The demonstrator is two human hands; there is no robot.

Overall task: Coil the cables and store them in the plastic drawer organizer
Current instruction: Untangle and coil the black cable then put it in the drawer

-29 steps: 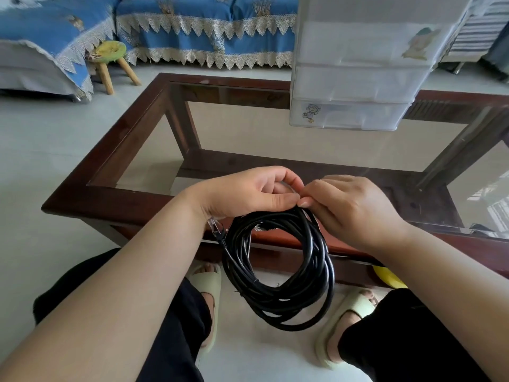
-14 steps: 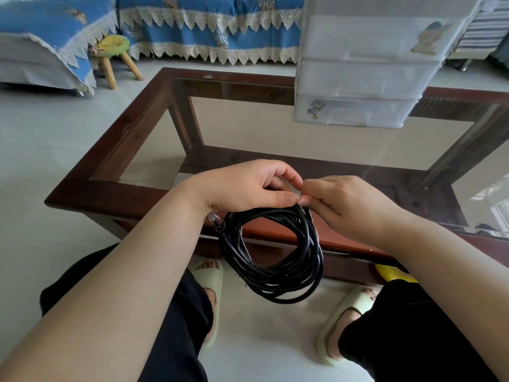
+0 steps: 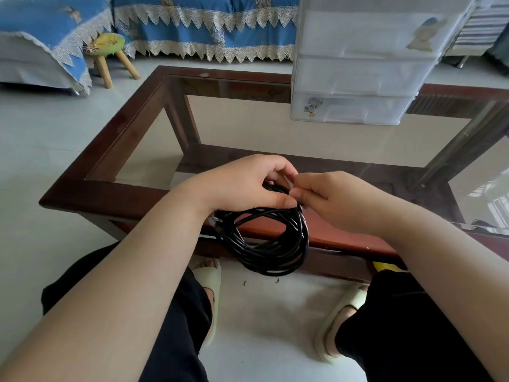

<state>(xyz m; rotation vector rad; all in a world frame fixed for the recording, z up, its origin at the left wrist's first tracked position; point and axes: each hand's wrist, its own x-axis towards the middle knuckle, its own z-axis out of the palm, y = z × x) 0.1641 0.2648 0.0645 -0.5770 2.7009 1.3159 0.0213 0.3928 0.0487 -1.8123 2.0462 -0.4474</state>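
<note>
My left hand (image 3: 242, 186) curls around the top of a black cable (image 3: 264, 238), thumb underneath and fingers over, so the whole bundle of loops hangs from that one grip. My right hand (image 3: 333, 202) meets it from the other side, fingertips pinching the strands at the same spot beside my left thumb. I judge that both hands crowd one point because that is where the loops cross and where a loose end would be tucked or wrapped to keep the coil from springing apart.

The coil dangles in front of the near edge of a glass-topped wooden table (image 3: 110, 194), above the pale floor between my two slippered feet. A clear plug (image 3: 213, 220) pokes out at the left side of the bundle, just below my left wrist.

The plastic drawer unit (image 3: 358, 75) stands on the far right part of the table, well apart from the cable, its drawers all pushed in. Beyond the table sit a small green-topped stool (image 3: 106, 46) and blue lace-trimmed covers (image 3: 203, 26).

Compared with a second ago, the hanging loops are drawn shorter and tighter, the coil sits higher, and my right fingers are pulled back into a closer pinch.
</note>
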